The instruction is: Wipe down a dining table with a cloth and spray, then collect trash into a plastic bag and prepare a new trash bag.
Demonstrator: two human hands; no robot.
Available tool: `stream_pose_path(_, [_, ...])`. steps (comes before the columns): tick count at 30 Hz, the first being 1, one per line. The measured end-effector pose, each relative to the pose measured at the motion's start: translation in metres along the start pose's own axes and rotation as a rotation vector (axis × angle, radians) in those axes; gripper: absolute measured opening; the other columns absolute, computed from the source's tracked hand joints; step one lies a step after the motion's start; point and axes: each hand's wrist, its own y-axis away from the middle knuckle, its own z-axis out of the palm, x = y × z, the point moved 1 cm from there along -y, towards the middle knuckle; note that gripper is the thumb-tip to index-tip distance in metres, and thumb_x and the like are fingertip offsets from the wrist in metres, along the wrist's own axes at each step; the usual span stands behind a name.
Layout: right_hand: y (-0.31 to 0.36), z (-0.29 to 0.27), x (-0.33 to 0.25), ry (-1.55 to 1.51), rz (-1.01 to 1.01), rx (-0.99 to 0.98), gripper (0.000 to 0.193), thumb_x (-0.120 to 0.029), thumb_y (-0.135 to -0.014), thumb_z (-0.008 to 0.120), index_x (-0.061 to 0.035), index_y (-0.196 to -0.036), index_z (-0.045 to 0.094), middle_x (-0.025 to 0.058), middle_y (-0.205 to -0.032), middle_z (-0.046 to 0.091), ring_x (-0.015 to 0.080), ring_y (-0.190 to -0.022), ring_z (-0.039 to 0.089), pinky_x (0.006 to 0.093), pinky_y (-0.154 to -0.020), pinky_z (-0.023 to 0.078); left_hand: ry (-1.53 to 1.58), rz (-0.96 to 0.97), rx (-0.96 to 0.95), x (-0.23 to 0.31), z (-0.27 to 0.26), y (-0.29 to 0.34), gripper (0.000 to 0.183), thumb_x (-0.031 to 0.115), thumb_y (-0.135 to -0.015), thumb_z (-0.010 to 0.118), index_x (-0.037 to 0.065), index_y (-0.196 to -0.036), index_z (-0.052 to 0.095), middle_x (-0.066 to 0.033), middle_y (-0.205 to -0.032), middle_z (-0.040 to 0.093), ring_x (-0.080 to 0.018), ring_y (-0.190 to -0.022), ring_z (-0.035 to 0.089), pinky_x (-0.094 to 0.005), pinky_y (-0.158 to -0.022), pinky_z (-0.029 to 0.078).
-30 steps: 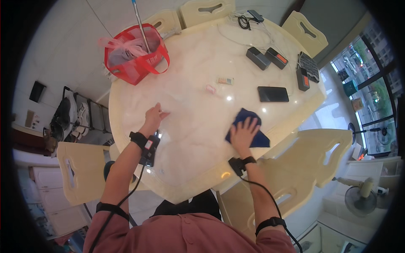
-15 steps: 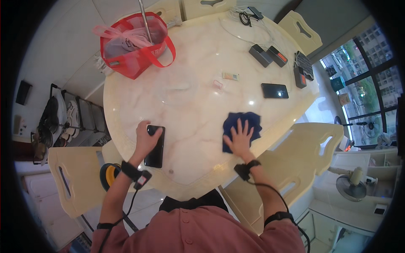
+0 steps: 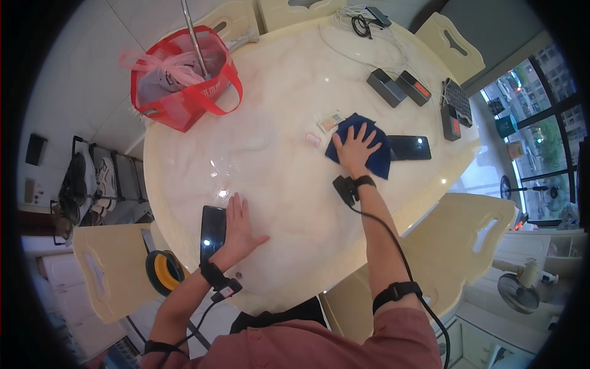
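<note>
My right hand (image 3: 355,147) lies flat with fingers spread on a dark blue cloth (image 3: 379,162) on the pale marble table (image 3: 301,209). The cloth's right edge meets a black phone (image 3: 413,147). Just left of the cloth are a small paper packet (image 3: 330,120) and a little pink-edged item (image 3: 312,139). Near the left side of the table, my left hand (image 3: 238,229) rests open, palm down, thumb stretched out to the right. A second black phone (image 3: 212,229) lies right beside it, partly covered by the hand and wrist.
A red bag (image 3: 184,101) with a metal pole in it stands at the far left. Dark boxes (image 3: 387,87), a keyboard (image 3: 457,101) and tangled cables (image 3: 353,21) occupy the far right. Pale chairs (image 3: 455,240) surround the table. A small coin-like disc (image 3: 238,275) lies near the front edge.
My right hand and the blue cloth have moved away from me, up to the right phone. My left hand has come off the left phone's far end and now lies flat to its right.
</note>
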Motion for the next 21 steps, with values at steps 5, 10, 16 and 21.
stream_pose_path(5, [-0.005,0.005,0.014,-0.005,-0.047,0.071,0.057,-0.049,-0.085,0.041,-0.0065,-0.122,0.047,0.0217,-0.138,0.024,0.0487,-0.125,0.015,0.0678,-0.093,0.01,-0.078,-0.116,-0.162,0.004,0.003,-0.011,0.112,0.035,-0.05,0.081,-0.017,-0.126,0.019,-0.0358,-0.135,0.01,-0.047,-0.129,0.008,-0.0484,-0.106,0.011])
stream_pose_path(10, [0.118,-0.024,-0.031,-0.14,-0.322,-0.053,0.052,-0.042,-0.08,0.049,-0.004,-0.116,0.052,0.0241,-0.137,0.025,0.0474,-0.127,0.013,0.0642,-0.097,0.006,-0.122,-0.143,-0.129,-0.006,0.011,-0.007,0.114,0.035,-0.048,0.082,-0.019,-0.125,0.018,-0.0376,-0.134,0.01,-0.049,-0.128,0.009,-0.0506,-0.106,0.01])
stream_pose_path(16, [0.142,-0.095,-0.03,-0.403,-0.589,-1.009,0.046,-0.04,-0.076,0.059,-0.0138,-0.113,0.057,0.0159,-0.142,0.02,0.0468,-0.129,0.009,0.0601,-0.1,0.012,-0.134,-0.164,-0.144,-0.009,0.017,-0.01,0.114,0.033,-0.046,0.082,-0.021,-0.124,0.019,-0.0394,-0.133,0.01,-0.0507,-0.127,0.01,-0.0526,-0.105,0.011])
stream_pose_path(21, [-0.029,-0.088,-0.022,-0.385,-0.441,-0.411,0.013,-0.013,-0.076,0.055,-0.0048,-0.083,0.062,0.0125,-0.068,0.062,0.032,-0.066,0.06,0.0374,-0.063,0.049,-0.156,-0.17,-0.124,-0.007,0.018,-0.011,0.119,0.034,-0.039,0.083,-0.022,-0.123,0.02,-0.0392,-0.134,0.01,-0.0504,-0.127,0.011,-0.0526,-0.105,0.013])
